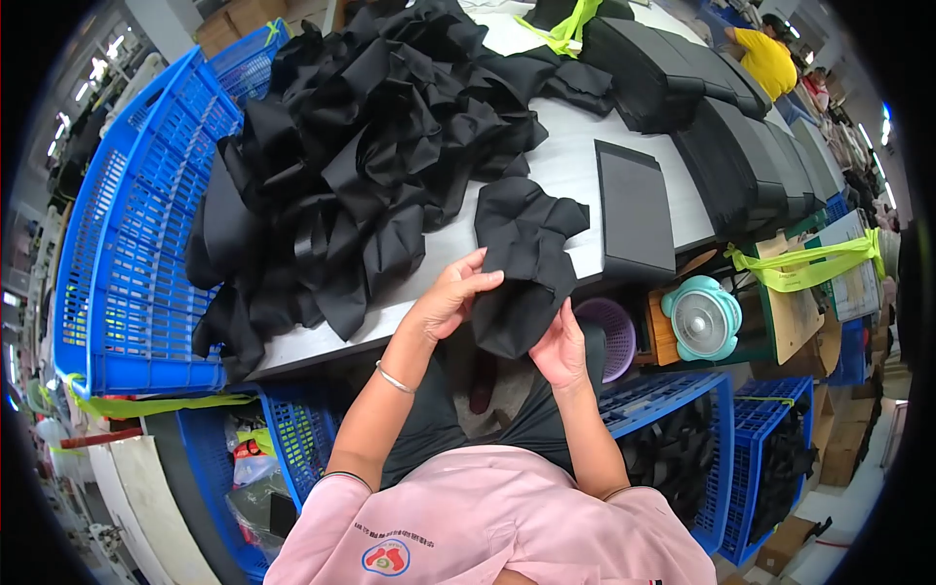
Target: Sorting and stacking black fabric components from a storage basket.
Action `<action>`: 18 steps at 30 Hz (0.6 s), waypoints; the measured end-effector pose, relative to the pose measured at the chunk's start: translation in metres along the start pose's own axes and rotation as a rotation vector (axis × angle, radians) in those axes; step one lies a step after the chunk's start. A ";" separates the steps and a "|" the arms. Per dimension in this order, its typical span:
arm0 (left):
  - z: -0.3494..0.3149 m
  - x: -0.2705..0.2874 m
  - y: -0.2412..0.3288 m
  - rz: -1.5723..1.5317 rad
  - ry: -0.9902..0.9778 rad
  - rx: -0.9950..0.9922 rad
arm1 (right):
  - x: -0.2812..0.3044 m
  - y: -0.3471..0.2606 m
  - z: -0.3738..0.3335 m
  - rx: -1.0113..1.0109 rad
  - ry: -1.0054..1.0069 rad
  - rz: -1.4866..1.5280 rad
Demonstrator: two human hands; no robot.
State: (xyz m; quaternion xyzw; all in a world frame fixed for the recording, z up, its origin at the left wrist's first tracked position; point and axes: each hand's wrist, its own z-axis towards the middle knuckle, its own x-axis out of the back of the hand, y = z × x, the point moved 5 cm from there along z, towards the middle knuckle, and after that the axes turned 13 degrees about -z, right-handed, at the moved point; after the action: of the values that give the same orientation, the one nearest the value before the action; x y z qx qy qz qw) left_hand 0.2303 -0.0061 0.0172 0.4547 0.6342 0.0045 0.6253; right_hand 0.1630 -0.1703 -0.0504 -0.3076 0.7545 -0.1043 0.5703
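Note:
A piece of black fabric [526, 255], partly folded and creased, is held up at the table's front edge. My left hand [460, 294] pinches its left side, thumb on top. The fingers of my right hand [563, 349] close on its lower right edge, partly hidden behind the cloth. To the left, a big loose heap of black fabric pieces [356, 146] covers much of the white table [568, 146]. Just right of the held piece lies a flat, neatly folded black fabric stack [634, 210].
Thick stacks of folded black fabric [731, 161] fill the table's right side. A blue crate [146, 234] borders the heap at left. Below the table edge are a purple bin [617, 336], a small teal fan [702, 317] and blue crates [721, 458]. A person in yellow [763, 60] is far right.

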 end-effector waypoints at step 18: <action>0.003 0.012 0.043 1.045 0.521 -0.926 | -0.038 -0.068 0.031 0.651 0.515 -1.391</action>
State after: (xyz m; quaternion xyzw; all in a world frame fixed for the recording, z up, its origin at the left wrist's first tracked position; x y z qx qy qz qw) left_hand 0.2597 0.0241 0.0319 0.3712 0.3964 0.6755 0.4988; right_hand 0.2214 -0.1960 0.0041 -0.4915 0.4298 -0.7169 0.2443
